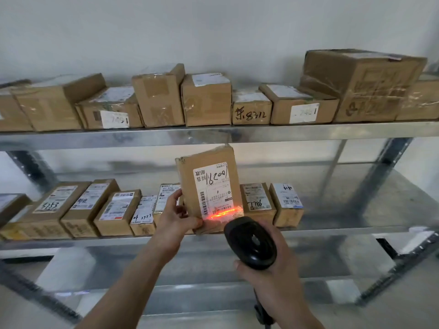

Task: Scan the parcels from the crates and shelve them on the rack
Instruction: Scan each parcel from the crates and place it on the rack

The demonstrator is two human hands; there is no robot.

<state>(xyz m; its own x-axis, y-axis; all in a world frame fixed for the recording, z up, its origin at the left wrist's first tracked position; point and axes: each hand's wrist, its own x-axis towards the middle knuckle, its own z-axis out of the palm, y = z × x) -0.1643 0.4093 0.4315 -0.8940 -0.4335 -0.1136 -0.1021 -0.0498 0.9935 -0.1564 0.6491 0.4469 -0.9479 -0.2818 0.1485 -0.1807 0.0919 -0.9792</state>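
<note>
My left hand [174,216] holds a brown cardboard parcel [209,162] upright in front of the metal rack [213,135], gripping its lower left corner. A white label with handwritten digits faces me. My right hand [273,264] grips a black barcode scanner [250,242] just below and to the right of the parcel. The scanner's orange-red light falls across the barcode at the label's bottom edge.
The top shelf carries a row of cardboard boxes [206,100], with a large one [363,84] at the right. The middle shelf [356,230] holds a row of small labelled parcels [80,207] on its left and centre; bare metal shows at its right.
</note>
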